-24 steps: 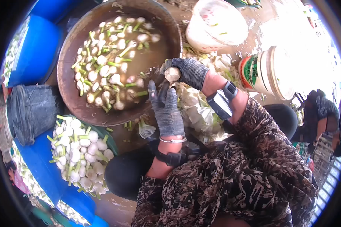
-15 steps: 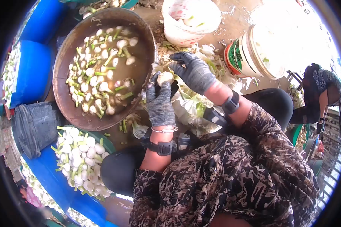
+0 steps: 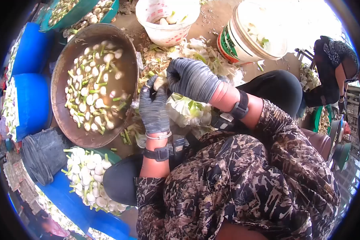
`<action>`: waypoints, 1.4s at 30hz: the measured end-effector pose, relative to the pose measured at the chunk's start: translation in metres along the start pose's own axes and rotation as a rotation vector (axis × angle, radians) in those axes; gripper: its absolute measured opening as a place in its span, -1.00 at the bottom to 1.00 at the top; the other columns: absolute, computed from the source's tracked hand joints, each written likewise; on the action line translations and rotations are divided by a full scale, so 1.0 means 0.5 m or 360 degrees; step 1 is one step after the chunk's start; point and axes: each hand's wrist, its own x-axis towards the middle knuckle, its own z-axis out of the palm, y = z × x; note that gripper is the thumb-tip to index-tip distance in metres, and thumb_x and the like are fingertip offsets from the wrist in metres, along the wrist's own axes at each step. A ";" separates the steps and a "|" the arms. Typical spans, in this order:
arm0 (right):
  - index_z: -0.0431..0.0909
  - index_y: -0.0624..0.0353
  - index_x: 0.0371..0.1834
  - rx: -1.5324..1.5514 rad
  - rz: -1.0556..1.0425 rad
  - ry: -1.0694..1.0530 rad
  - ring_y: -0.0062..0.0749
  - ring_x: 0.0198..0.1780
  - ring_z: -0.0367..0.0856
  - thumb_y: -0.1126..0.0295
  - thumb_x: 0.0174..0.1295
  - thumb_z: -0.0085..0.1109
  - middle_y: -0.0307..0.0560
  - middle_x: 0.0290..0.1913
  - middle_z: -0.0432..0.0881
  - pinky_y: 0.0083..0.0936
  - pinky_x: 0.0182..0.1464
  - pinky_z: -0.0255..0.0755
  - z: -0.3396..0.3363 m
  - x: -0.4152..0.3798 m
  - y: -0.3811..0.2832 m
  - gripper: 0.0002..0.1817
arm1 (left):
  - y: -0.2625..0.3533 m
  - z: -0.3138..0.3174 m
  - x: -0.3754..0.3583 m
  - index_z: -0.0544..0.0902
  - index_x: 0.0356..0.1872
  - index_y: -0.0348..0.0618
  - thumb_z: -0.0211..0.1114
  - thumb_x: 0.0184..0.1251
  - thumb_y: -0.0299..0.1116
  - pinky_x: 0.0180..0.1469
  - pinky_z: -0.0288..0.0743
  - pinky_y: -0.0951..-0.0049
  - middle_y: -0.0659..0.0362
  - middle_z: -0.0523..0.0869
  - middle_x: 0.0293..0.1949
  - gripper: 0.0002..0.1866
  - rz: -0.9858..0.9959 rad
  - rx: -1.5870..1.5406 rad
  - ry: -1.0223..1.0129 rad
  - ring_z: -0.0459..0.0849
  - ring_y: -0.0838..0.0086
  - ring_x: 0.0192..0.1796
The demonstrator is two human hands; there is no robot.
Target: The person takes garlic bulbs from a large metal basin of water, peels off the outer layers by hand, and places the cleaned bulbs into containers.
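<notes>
A pale garlic bulb (image 3: 161, 83) is held upright in the gloved fingers of my left hand (image 3: 155, 112), close to the right side of a wide metal basin. My right hand (image 3: 194, 80), in a matching grey glove, is closed with its fingers curled against the bulb's right side. What it pinches, if anything, is hidden behind the fingers. In the basin (image 3: 57, 84), many garlic bulbs with short green stems (image 3: 93, 96) float in murky water. Beneath both hands lies a heap of peeled-off leaves and skins (image 3: 190, 112).
A white tub (image 3: 168, 34) with a few bulbs stands ahead, beside a larger white bucket (image 3: 236, 44). To the left are blue tubs (image 3: 34, 106), a dark bucket (image 3: 42, 154) and a pile of white trimmed bulbs (image 3: 90, 174). Another person (image 3: 328, 76) sits at the right.
My right hand has come in from above with fingers apart and closed against the bulb. The view has shifted, so the basin and tubs sit a little differently. My left hand keeps the bulb.
</notes>
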 end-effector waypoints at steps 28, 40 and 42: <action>0.60 0.21 -0.28 0.0185 0.0007 -0.0122 0.00 -0.35 0.67 0.33 0.17 0.23 0.08 -0.40 0.67 -0.27 -0.28 0.54 0.006 -0.009 0.028 -0.83 | 0.037 -0.013 0.003 0.13 0.43 -0.29 0.09 0.25 -0.59 0.38 0.24 0.40 0.00 0.39 0.30 -0.32 0.0053 0.0358 -0.0822 0.39 0.36 0.33; 0.52 0.19 -0.32 0.0113 -0.0190 0.0154 0.02 -0.31 0.61 0.39 0.13 0.25 0.07 -0.42 0.60 -0.21 -0.23 0.47 0.003 -0.027 0.031 -0.85 | 0.041 -0.005 -0.003 0.44 0.21 -0.28 0.17 0.33 -0.48 0.22 0.38 0.47 0.18 0.61 0.02 -0.58 -0.0288 0.0211 -0.0520 0.54 0.46 0.07; 0.53 0.21 -0.29 0.0270 0.0098 -0.0015 -0.01 -0.31 0.62 0.37 0.16 0.24 0.08 -0.40 0.61 -0.24 -0.21 0.48 0.011 -0.022 0.036 -0.84 | 0.031 0.004 0.005 0.44 0.24 -0.24 0.17 0.34 -0.44 0.19 0.42 0.42 0.13 0.62 0.04 -0.57 0.0040 0.0525 -0.0530 0.58 0.40 0.07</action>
